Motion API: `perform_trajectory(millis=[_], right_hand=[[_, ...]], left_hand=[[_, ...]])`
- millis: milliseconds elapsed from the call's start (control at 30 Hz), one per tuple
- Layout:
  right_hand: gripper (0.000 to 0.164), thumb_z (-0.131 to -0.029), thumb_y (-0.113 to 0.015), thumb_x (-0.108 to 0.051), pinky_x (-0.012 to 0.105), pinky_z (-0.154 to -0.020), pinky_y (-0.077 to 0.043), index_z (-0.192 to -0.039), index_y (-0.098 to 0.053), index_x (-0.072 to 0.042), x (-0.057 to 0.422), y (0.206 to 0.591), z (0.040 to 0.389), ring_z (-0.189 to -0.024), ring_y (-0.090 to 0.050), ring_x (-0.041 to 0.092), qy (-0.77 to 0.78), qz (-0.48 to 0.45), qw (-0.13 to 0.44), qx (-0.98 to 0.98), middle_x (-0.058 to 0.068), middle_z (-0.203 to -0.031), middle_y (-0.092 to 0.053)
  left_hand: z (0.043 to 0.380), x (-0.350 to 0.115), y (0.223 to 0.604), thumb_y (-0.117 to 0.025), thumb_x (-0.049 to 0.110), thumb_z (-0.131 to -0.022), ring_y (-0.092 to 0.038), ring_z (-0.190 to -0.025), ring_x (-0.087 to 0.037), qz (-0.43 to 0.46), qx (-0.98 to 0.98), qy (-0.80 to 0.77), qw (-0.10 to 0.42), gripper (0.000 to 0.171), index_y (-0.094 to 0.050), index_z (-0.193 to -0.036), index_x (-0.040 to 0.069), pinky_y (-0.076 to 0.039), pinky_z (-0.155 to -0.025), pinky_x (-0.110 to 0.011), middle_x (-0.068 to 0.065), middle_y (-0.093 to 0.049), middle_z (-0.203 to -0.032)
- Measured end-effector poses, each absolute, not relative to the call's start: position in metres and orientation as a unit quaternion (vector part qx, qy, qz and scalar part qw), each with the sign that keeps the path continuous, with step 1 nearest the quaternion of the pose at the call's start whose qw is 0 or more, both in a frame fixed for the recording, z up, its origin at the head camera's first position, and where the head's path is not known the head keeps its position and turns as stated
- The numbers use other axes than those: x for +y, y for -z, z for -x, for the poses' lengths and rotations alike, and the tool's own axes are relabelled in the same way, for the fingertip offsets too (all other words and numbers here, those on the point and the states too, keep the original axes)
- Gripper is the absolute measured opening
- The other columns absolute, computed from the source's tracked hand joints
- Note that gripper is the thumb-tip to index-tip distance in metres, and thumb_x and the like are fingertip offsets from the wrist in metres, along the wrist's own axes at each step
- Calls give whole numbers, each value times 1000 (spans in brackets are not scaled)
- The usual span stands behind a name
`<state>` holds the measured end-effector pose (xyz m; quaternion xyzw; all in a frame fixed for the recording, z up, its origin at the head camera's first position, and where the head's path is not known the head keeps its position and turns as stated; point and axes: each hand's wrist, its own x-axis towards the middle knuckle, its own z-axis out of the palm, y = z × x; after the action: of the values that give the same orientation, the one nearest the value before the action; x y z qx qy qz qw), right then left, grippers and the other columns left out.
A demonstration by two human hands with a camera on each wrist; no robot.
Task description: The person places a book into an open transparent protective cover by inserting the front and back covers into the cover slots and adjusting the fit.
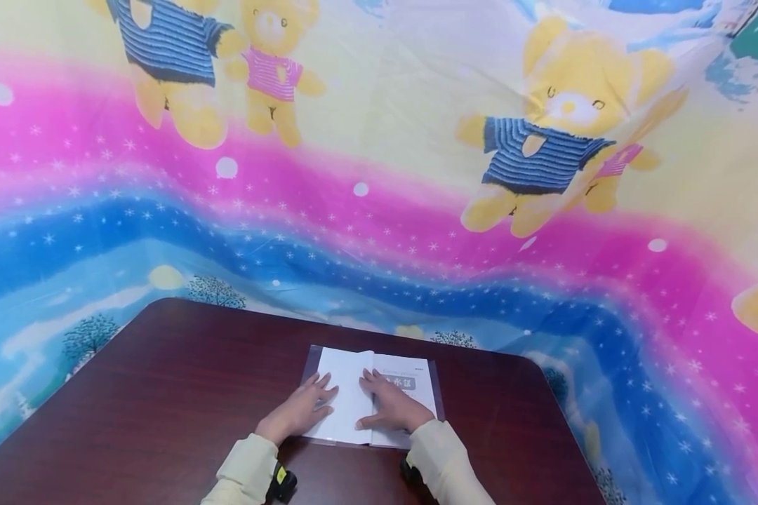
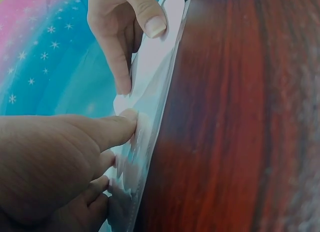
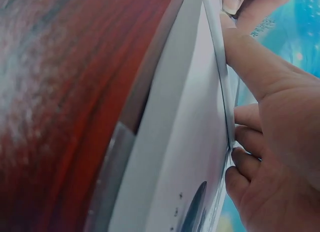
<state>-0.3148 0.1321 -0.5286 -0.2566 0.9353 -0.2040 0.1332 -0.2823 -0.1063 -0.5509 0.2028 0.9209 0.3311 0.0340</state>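
An open book (image 1: 347,403) in a clear plastic cover (image 1: 312,361) lies flat on the table, its left side plain white and its right page printed with a grey title block. My left hand (image 1: 302,408) rests on the left side with fingers spread. In the left wrist view, that hand's thumb (image 2: 117,131) presses on the glossy plastic. My right hand (image 1: 396,408) lies across the middle fold, fingertips on the white sheet and palm over the printed page. The right wrist view shows the thick block of pages (image 3: 185,101) beside the right hand (image 3: 280,127).
The dark reddish-brown table (image 1: 164,407) has rounded far corners. Behind it hangs a colourful cloth (image 1: 379,175) printed with teddy bears, meeting the table's back and sides. A black strapped device (image 1: 283,484) sits at the left wrist, by a pale sleeve (image 1: 249,459).
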Motion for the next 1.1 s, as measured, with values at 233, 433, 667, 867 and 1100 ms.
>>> perform_trajectory(millis=[233,433,667,867,1100], right_hand=[[94,-81,-85,-45,55,-120,-31,-156,-40,-9,129,527,313,-156,-20,32,196,246,131,940,7,-167,-29],[94,-81,-85,-46,55,-121,-30,-157,-40,-11,129,528,314,-156,-19,31,198,242,133,940,6,-167,-29],[95,-81,-85,-46,56,-121,-29,-156,-40,-9,126,529,314,-156,-19,33,198,248,132,939,8,-167,-29],[95,-81,-84,-46,56,-121,-29,-157,-39,-10,124,527,315,-156,-19,31,193,243,136,941,6,-167,-29],[94,-82,-84,-44,56,-120,-30,-157,-39,-9,123,528,315,-156,-19,33,185,253,134,940,7,-167,-29]], left_hand=[[281,-105,550,-67,15,-98,-27,-149,-48,-203,921,-331,27,44,-61,-138,-1,-30,-116,-66,-24,-40,-158],[280,-105,550,-67,15,-98,-27,-149,-48,-201,921,-333,25,43,-61,-138,0,-30,-116,-66,-24,-41,-158],[280,-106,550,-66,14,-98,-27,-149,-48,-201,918,-340,24,43,-62,-138,0,-30,-116,-66,-24,-40,-158],[281,-106,549,-67,13,-97,-28,-149,-49,-203,916,-346,23,42,-62,-137,0,-30,-115,-66,-25,-41,-157],[281,-107,549,-68,14,-97,-29,-149,-48,-205,916,-344,23,42,-62,-137,0,-31,-115,-67,-24,-42,-157]])
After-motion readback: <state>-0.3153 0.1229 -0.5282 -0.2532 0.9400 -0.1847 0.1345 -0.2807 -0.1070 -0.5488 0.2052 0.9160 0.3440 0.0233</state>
